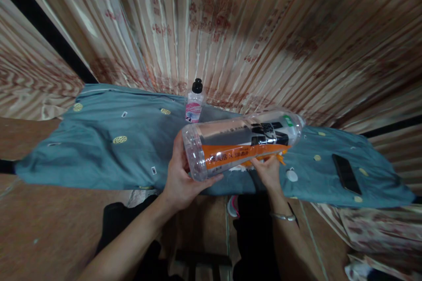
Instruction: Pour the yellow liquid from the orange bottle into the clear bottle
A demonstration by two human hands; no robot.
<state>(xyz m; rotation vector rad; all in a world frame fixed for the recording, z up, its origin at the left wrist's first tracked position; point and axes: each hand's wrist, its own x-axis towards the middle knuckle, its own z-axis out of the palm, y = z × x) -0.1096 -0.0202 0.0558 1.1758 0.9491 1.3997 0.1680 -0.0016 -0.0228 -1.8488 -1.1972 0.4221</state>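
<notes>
A large clear plastic bottle [231, 145] lies tilted sideways in the air over the blue cloth, its neck to the right. It has an orange, grey and black label. My left hand [180, 180] is wrapped round the base end, thumb along the underside. Under the neck half, my right hand [267, 170] is closed at the bottle's lower side on a crumpled orange and white piece [280, 156]. Whether this is loose label or a separate thing is unclear, as the bottle hides part of it. A white cap [292, 174] rests on the cloth just right of my right hand.
Behind the large bottle stands a small bottle [194, 107] with a black top and pink label. A dark phone [347, 174] lies at the right on the blue cloth [99, 153], which covers a narrow table. A pleated curtain [211, 30] hangs close behind.
</notes>
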